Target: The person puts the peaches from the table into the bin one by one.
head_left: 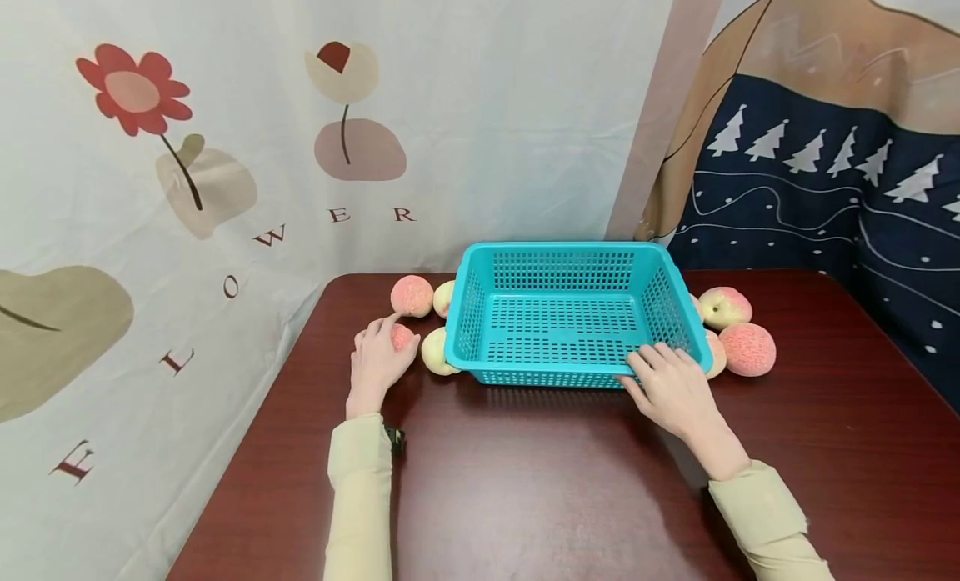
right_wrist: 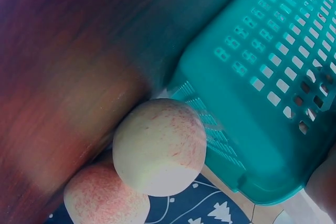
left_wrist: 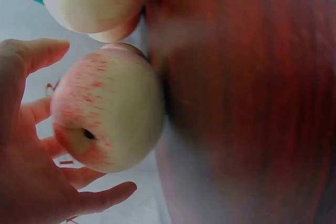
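Note:
A turquoise plastic basket (head_left: 562, 370) with slotted walls stands near the back of the table, nothing inside it. My right hand (head_left: 671, 393) grips its front rim near the right corner, fingers over the edge and thumb outside; the right wrist view shows only a bit of that hand. Left of the basket, my left hand (head_left: 375, 356) reaches around a peach (left_wrist: 113, 111), fingers spread behind it and the thumb standing off its skin. Another pale peach (head_left: 437, 352) sits between that one and the basket. A redder peach (head_left: 412, 297) lies just behind the left hand.
One more peach (head_left: 443, 298) is partly hidden by the basket's left side. To the right several peaches cluster against the basket, among them a pink one (head_left: 750, 349) and a yellowish one (head_left: 724, 308). A printed cloth (head_left: 480, 106) hangs behind the dark red table (head_left: 525, 481).

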A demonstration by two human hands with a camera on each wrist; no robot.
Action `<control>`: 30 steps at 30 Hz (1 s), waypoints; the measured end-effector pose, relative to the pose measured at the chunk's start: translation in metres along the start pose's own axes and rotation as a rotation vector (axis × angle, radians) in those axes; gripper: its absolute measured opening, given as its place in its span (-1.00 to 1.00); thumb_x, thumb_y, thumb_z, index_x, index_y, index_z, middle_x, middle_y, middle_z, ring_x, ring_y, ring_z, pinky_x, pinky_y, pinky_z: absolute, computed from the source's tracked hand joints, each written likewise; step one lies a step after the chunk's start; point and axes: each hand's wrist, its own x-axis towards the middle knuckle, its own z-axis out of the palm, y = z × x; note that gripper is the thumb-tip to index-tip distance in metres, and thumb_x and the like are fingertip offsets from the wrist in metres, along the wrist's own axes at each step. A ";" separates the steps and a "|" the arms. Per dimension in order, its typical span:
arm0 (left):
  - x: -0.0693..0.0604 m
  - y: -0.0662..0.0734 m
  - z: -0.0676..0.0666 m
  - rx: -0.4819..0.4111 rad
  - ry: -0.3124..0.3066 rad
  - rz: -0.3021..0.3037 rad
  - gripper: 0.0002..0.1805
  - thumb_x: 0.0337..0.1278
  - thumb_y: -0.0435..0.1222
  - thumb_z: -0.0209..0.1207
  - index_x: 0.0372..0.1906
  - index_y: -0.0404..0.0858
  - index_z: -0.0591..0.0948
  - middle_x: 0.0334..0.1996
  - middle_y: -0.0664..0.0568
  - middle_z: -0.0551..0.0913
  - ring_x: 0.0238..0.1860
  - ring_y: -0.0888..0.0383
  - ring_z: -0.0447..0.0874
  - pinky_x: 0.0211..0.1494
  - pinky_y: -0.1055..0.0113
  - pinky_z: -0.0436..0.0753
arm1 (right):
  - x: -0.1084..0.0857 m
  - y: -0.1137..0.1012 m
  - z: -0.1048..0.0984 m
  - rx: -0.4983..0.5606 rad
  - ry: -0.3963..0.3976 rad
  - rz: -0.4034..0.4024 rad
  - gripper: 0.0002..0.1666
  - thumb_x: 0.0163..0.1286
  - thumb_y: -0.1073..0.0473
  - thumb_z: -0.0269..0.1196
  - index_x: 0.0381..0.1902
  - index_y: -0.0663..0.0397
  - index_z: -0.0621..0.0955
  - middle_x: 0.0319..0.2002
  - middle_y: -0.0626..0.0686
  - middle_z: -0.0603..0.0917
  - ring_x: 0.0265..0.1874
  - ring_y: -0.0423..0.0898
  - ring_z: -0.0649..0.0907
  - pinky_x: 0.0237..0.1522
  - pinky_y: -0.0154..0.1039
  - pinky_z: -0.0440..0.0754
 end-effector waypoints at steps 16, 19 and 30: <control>0.013 -0.011 0.008 -0.024 -0.065 -0.031 -0.29 0.07 -0.02 0.14 0.28 -0.31 0.29 0.21 -0.38 0.24 0.14 -0.42 0.23 0.21 -0.18 0.34 | 0.000 0.002 0.002 0.001 0.011 -0.039 -0.74 0.11 0.08 0.23 -0.36 0.19 0.54 -0.43 0.12 0.57 -0.44 0.06 0.51 -0.45 -0.11 0.46; 0.014 -0.011 0.007 -0.049 -0.068 -0.060 -0.30 0.07 -0.02 0.14 0.27 -0.28 0.29 0.22 -0.37 0.22 0.15 -0.41 0.20 0.20 -0.19 0.35 | 0.001 0.002 0.003 -0.001 0.017 -0.045 -0.75 0.12 0.09 0.23 -0.38 0.18 0.53 -0.44 0.12 0.56 -0.45 0.05 0.51 -0.47 -0.12 0.45; 0.024 0.018 -0.017 -0.105 0.033 -0.026 -0.33 0.08 0.00 0.13 0.27 -0.22 0.32 0.23 -0.32 0.24 0.22 -0.36 0.19 0.25 -0.14 0.31 | 0.000 0.004 0.005 -0.005 0.041 -0.064 -0.76 0.12 0.10 0.20 -0.42 0.19 0.49 -0.49 0.11 0.51 -0.50 0.05 0.47 -0.52 -0.14 0.40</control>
